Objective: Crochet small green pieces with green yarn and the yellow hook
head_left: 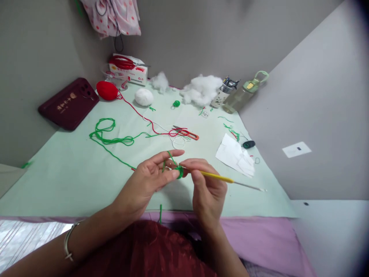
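Green crochet piece (180,172) in left hand (144,177), yellow-handled hook (217,176) in right hand (210,188).
Left thumb clamped on piece, index finger extended apart, green yarn (172,157) over it; right fingers pinched together round hook. Beyond left fingers: maroon case (69,104), gold characters; white packet (140,78), red print; neither legible from where I stand.

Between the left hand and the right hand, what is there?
In the head view, a small green yarn piece, pinched by the left hand; the yellow-handled hook, held in the right hand, reaches to it.
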`<state>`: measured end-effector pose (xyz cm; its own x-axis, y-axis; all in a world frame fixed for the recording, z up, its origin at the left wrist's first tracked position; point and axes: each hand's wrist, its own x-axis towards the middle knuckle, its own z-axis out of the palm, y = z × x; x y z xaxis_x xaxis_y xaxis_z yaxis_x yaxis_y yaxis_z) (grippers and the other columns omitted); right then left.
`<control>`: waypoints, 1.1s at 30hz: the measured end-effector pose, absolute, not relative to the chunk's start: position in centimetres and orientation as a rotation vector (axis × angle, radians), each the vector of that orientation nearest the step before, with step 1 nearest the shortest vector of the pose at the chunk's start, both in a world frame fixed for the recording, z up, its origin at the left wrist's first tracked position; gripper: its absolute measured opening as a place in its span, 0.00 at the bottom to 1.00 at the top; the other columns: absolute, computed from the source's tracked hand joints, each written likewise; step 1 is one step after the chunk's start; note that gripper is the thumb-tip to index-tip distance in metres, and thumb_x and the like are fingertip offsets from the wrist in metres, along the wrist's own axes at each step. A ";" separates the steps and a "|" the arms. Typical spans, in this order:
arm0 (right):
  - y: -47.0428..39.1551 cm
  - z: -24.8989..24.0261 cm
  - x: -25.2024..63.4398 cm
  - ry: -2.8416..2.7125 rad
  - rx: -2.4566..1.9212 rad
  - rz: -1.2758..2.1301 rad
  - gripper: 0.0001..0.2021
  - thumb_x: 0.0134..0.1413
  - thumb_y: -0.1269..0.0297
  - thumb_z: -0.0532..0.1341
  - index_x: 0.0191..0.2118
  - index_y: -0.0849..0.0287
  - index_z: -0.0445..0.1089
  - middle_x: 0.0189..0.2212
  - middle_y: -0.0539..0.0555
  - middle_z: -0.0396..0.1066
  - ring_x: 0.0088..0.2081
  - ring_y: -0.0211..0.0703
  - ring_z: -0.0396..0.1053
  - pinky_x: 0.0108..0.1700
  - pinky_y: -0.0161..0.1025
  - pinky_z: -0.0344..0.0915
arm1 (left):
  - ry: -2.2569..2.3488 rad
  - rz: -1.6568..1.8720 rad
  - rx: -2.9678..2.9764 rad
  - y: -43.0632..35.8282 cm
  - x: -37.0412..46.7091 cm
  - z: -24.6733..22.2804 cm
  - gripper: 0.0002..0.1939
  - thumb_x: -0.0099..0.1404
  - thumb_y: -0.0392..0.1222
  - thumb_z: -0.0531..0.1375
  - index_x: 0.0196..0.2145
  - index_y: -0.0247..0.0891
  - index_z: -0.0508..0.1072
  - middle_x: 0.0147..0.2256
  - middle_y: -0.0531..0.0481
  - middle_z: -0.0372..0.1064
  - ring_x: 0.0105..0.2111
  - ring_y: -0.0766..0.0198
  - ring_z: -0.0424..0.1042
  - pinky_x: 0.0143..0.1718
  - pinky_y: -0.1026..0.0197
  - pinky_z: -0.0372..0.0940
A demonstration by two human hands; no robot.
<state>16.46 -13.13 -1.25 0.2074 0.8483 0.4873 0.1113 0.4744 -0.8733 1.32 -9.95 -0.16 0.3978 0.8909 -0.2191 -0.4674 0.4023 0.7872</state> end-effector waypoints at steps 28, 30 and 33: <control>-13.3 -1.2 17.2 -1.133 -0.908 0.872 0.10 0.72 0.65 0.58 0.41 0.55 0.78 0.37 0.53 0.81 0.32 0.38 0.76 0.38 0.40 0.75 | 0.710 0.943 0.804 -9.8 0.7 -0.1 0.16 0.63 0.38 0.71 0.49 0.47 0.84 0.33 0.55 0.70 0.34 0.68 0.67 0.40 0.66 0.63; -13.7 -1.0 17.2 -1.239 -0.969 0.735 0.11 0.72 0.68 0.57 0.43 0.54 0.78 0.38 0.52 0.80 0.33 0.38 0.76 0.39 0.40 0.75 | 0.733 0.961 0.840 -9.8 0.7 -0.3 0.16 0.63 0.39 0.71 0.49 0.49 0.84 0.33 0.55 0.70 0.36 0.68 0.68 0.42 0.66 0.63; -14.1 -0.8 17.0 -1.463 -0.999 0.427 0.12 0.71 0.72 0.56 0.47 0.54 0.76 0.39 0.53 0.80 0.37 0.41 0.78 0.40 0.42 0.76 | 0.786 1.029 0.935 -9.9 0.7 -0.6 0.17 0.64 0.38 0.71 0.50 0.52 0.84 0.34 0.55 0.70 0.38 0.67 0.68 0.45 0.65 0.63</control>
